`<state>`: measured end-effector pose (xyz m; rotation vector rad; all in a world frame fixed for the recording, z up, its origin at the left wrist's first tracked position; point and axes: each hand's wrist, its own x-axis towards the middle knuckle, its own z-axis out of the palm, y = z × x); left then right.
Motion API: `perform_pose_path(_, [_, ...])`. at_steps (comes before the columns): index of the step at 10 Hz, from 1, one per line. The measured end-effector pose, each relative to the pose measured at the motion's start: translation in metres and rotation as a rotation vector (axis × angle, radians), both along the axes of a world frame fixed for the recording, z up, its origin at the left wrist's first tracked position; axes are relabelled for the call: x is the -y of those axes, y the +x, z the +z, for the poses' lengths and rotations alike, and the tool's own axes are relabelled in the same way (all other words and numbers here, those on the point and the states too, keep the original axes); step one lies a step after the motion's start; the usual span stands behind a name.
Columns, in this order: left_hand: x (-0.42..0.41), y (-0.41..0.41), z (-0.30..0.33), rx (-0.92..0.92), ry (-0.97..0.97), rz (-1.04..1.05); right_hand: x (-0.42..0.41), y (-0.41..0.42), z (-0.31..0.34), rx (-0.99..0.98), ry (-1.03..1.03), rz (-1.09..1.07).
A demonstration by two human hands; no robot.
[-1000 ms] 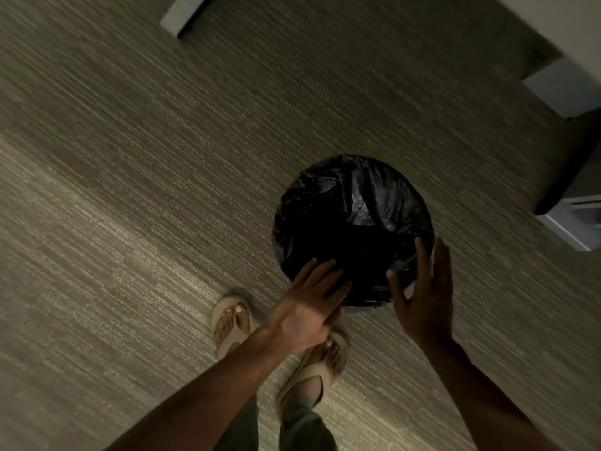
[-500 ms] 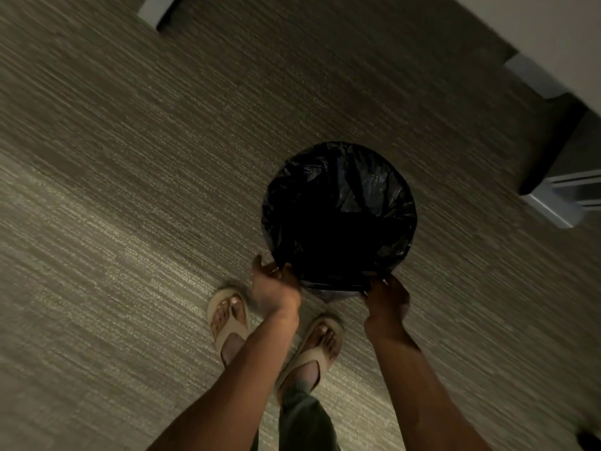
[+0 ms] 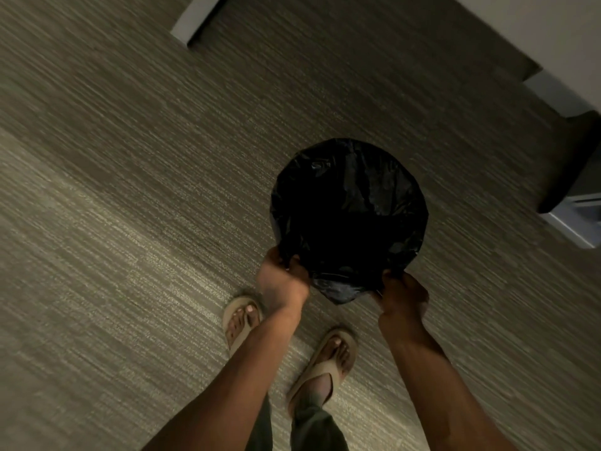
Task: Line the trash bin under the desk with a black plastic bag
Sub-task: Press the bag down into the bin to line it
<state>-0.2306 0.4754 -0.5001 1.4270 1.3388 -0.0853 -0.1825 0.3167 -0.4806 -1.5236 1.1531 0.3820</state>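
Since a second ago both hands have dropped from above the bag (image 3: 348, 209) to its near edge. The left hand (image 3: 281, 283) pinches the plastic at 7 o'clock, the right hand (image 3: 401, 296) at 5 o'clock. The bag covers the round bin on the carpet (image 3: 130, 190), beyond the sandals (image 3: 242, 323).

Bare forearms (image 3: 257, 362), beige flip-flop sandals (image 3: 242, 322), dark olive trousers (image 3: 312, 424)

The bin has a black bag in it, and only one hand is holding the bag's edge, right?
Not quite. The head view shows both hands holding it: the left hand and the right hand each grip the near edge of the bag.
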Motion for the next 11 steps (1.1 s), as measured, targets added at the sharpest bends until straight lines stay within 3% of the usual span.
perform_pose_path(3, [-0.098, 0.051, 0.017, 0.108, 0.198, 0.02, -0.088, 0.057, -0.003, 0.081, 0.087, 0.131])
perform_pose_path(4, [-0.13, 0.074, 0.017, 0.065, 0.268, -0.003, -0.122, 0.083, -0.008, 0.115, 0.067, 0.202])
perform_pose_path(8, [-0.186, 0.116, -0.026, -0.004, 0.126, 0.038, -0.169, 0.134, -0.085, 0.044, 0.064, 0.355])
perform_pose_path(10, [-0.188, 0.112, -0.024, -0.035, 0.134, 0.009, -0.175, 0.129, -0.069, 0.077, -0.019, 0.32])
perform_pose_path(11, [-0.187, 0.114, -0.015, -0.071, 0.141, -0.004, -0.174, 0.127, -0.038, 0.069, -0.107, 0.413])
